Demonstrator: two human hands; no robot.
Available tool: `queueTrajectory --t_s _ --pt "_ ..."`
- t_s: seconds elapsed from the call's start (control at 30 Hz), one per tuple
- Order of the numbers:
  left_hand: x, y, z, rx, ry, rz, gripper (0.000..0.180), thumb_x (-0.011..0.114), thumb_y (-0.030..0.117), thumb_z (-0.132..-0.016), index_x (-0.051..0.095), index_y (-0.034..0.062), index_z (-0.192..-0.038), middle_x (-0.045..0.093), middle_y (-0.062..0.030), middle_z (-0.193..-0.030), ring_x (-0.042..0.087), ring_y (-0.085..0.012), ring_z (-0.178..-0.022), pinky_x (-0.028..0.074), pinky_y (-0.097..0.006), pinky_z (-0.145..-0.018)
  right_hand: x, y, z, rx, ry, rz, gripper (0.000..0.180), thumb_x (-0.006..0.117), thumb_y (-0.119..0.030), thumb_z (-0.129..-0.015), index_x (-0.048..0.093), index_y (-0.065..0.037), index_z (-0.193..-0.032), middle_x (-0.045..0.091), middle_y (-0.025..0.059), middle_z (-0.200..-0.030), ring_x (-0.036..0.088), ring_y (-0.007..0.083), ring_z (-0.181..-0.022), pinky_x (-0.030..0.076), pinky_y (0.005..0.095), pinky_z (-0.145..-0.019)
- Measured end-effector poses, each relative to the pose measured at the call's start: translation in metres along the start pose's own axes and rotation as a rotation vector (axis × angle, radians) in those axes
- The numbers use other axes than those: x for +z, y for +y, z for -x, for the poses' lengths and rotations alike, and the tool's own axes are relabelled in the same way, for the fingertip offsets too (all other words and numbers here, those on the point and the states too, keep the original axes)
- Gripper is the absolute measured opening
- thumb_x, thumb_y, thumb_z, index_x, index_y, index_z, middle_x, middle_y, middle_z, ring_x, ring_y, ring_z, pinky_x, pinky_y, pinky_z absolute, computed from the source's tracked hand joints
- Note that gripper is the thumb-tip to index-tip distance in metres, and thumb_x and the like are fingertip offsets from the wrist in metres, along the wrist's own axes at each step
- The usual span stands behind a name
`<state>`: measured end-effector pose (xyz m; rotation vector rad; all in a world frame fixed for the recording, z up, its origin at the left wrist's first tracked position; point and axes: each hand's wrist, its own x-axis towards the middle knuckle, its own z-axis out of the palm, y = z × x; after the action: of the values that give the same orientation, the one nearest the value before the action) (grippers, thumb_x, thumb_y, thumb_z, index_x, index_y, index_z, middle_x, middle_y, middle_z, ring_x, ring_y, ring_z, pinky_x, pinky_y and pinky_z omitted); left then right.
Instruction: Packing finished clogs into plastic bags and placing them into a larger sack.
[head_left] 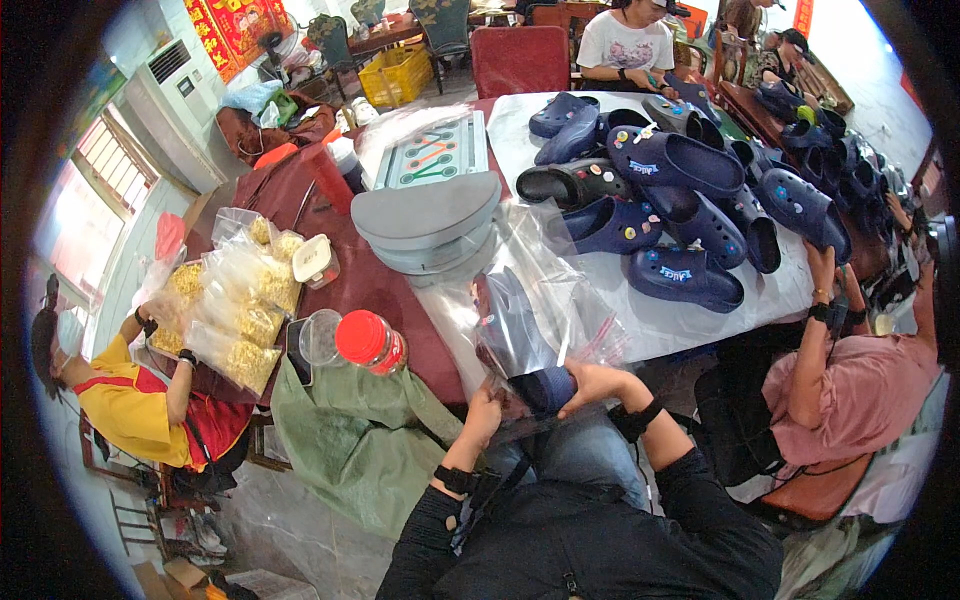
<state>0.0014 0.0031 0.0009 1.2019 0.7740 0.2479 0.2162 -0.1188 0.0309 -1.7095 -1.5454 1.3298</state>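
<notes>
Head view: at the near edge of the surface (690, 320), the left hand (484, 412) pinches the clear bag (560, 300) and the right hand (592, 383) is clamped on the navy clog (520, 345) inside it. Clog likely light, rubbery and springy; film slippery and limp. Best grip: heel through the bag. More clogs (690, 215) lie far right.

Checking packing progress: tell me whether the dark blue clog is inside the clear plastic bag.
Partly in: dark blue clog heel protrudes from clear plastic bag.
</notes>
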Motion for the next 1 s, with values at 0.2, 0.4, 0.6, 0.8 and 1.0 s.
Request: queueTrajectory --t_s 0.2,0.4,0.6,0.8,1.0 --pt "0.001 0.002 0.005 -0.021 0.019 -0.142 0.057 0.03 0.001 -0.096 0.008 0.0099 -0.148 0.062 -0.0108 -0.087 0.062 -0.0175 -0.074 0.052 -0.03 -0.067 -0.003 -0.033 0.008 0.028 0.112 -0.237 0.107 0.083 -0.026 -0.067 0.014 -0.012 -0.148 0.058 0.0115 -0.106 0.053 0.015 -0.084 0.047 0.0281 -0.076" --pt "-0.012 -0.023 0.01 0.072 0.058 -0.474 0.058 0.036 0.008 -0.095 0.01 0.0059 -0.147 0.06 -0.0182 -0.098 0.061 -0.0281 -0.088 0.048 -0.037 -0.081 0.003 -0.033 0.001 -0.032 0.118 -0.303 0.107 0.082 -0.018 -0.068 0.011 -0.017 -0.148 0.054 0.018 -0.124 0.057 0.0241 -0.105 0.046 0.034 -0.09" --pt "0.013 0.038 0.021 0.544 0.628 -0.628 0.06 0.049 0.013 -0.09 0.024 0.0026 -0.143 0.037 -0.0227 -0.137 0.04 -0.0389 -0.122 0.031 -0.045 -0.101 0.006 -0.015 -0.003 -0.207 0.159 -0.182 0.108 0.082 -0.024 -0.065 0.012 -0.019 -0.148 0.044 0.0201 -0.136 0.051 0.0316 -0.118 0.043 0.0396 -0.095" --pt "0.011 0.062 0.003 0.942 0.349 -1.039 0.054 0.049 0.005 -0.087 0.038 0.0109 -0.14 0.027 -0.0136 -0.148 0.02 -0.0385 -0.137 0.019 -0.051 -0.108 0.013 -0.018 -0.001 -0.215 0.276 0.259 0.112 0.082 -0.027 -0.065 0.008 -0.016 -0.148 0.042 0.0268 -0.135 0.049 0.038 -0.118 0.043 0.0404 -0.093" --pt "0.009 0.072 0.007 0.97 0.169 -1.129 0.057 0.049 0.003 -0.085 0.036 0.0094 -0.14 0.025 -0.0125 -0.15 0.015 -0.0389 -0.139 0.013 -0.053 -0.11 0.013 -0.009 0.004 -0.203 0.288 0.055 0.103 0.08 -0.021 -0.07 0.013 -0.005 -0.146 0.043 0.0265 -0.134 0.048 0.0296 -0.12 0.039 0.0341 -0.098"
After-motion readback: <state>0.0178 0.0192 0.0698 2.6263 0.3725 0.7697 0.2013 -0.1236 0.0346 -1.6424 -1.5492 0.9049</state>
